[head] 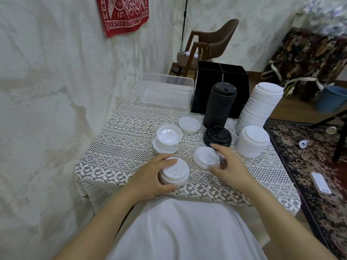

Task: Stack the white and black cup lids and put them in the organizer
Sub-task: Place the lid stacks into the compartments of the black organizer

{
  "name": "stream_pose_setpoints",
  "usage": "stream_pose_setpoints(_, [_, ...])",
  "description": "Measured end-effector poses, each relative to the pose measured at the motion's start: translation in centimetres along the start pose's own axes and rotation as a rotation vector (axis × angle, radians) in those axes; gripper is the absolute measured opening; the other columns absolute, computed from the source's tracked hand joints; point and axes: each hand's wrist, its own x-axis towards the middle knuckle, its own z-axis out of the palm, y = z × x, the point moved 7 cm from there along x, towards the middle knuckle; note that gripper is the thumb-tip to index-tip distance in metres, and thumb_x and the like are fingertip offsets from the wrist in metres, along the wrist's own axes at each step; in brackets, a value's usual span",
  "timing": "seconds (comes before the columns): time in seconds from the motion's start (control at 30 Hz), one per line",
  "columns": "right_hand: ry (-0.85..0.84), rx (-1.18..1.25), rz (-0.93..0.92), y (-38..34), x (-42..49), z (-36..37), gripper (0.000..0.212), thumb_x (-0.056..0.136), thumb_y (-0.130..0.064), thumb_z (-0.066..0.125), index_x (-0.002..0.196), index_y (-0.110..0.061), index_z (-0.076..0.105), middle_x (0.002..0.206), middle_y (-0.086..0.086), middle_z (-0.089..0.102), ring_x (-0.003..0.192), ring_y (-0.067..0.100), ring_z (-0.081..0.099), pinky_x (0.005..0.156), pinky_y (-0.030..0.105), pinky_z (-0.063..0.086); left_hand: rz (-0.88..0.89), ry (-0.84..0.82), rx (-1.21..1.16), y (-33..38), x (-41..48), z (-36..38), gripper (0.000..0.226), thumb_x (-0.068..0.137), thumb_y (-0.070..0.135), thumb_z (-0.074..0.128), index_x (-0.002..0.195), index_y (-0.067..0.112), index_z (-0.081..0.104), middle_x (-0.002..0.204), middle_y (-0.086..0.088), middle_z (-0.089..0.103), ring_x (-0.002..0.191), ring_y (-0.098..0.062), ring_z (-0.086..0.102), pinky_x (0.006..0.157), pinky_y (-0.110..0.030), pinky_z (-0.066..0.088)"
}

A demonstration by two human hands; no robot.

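Note:
My left hand [153,177] grips a short stack of white lids [175,173] at the table's near edge. My right hand [228,166] curls round a single white lid [205,157] lying flat, thumb and fingers at its rim. Behind it sit a short black lid stack [217,136] and a tall black lid stack [218,104]. Two white stacks stand on the right, a tall leaning one [261,106] and a lower one [252,140]. More loose white lids lie at centre, a small pile [167,140] and a single one [189,124]. The black organizer [221,72] stands at the back.
A clear plastic bin [166,89] sits at the table's back left. The lace-covered table [120,147] stands against a wall on the left. On the right are a patterned rug [309,166] with a white device [320,182], a blue bucket [330,98] and a brown chair [216,44].

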Motion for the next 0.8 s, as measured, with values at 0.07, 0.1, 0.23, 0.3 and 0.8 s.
stream_pose_setpoints(0.07, [-0.118, -0.045, -0.059, -0.3, 0.8, 1.0, 0.08, 0.081, -0.018, 0.075, 0.149, -0.029, 0.034, 0.145, -0.01, 0.037, 0.13, 0.007, 0.033, 0.109, 0.027, 0.024, -0.003, 0.0, -0.012, 0.0, 0.0, 0.0, 0.076, 0.072, 0.041, 0.081, 0.138, 0.038, 0.044, 0.124, 0.048, 0.016, 0.116, 0.017, 0.027, 0.087, 0.003, 0.02])
stream_pose_setpoints(0.1, [-0.129, -0.057, -0.077, -0.2, 1.2, 1.3, 0.082, 0.081, -0.019, 0.075, 0.15, -0.029, 0.032, 0.15, -0.008, 0.035, 0.135, 0.01, 0.031, 0.111, 0.029, 0.022, -0.004, 0.0, -0.017, 0.0, 0.0, 0.0, 0.076, 0.072, 0.041, 0.082, 0.138, 0.038, 0.044, 0.124, 0.048, 0.015, 0.116, 0.017, 0.027, 0.089, -0.002, 0.022])
stream_pose_setpoints(0.23, [-0.13, -0.063, -0.058, -0.4, 1.9, 1.3, 0.082, 0.078, -0.025, 0.079, 0.147, -0.03, 0.037, 0.143, -0.009, 0.038, 0.132, 0.013, 0.036, 0.106, 0.028, 0.029, -0.02, 0.003, -0.03, 0.0, 0.0, -0.1, 0.082, 0.071, 0.04, 0.083, 0.141, 0.038, 0.04, 0.133, 0.038, 0.025, 0.12, 0.012, 0.029, 0.097, -0.012, 0.024])
stream_pose_setpoints(0.3, [-0.087, -0.035, -0.089, -1.2, 1.7, 1.1, 0.077, 0.078, -0.025, 0.08, 0.144, -0.028, 0.041, 0.134, -0.012, 0.038, 0.123, 0.008, 0.041, 0.097, 0.015, 0.03, -0.037, 0.012, -0.042, -0.1, 0.0, -0.2, 0.089, 0.07, 0.039, 0.083, 0.143, 0.039, 0.034, 0.138, 0.03, 0.032, 0.119, 0.009, 0.032, 0.097, -0.015, 0.026])
stream_pose_setpoints(0.8, [-0.095, 0.001, -0.367, -7.9, -0.9, 6.0, 0.064, 0.077, -0.028, 0.082, 0.135, -0.018, 0.056, 0.133, -0.01, 0.04, 0.121, 0.001, 0.035, 0.096, -0.005, 0.012, -0.072, 0.029, -0.103, -0.8, 0.0, -0.1, 0.114, 0.067, 0.042, 0.084, 0.15, 0.044, 0.006, 0.144, 0.023, 0.038, 0.126, -0.006, 0.045, 0.093, -0.02, 0.035])
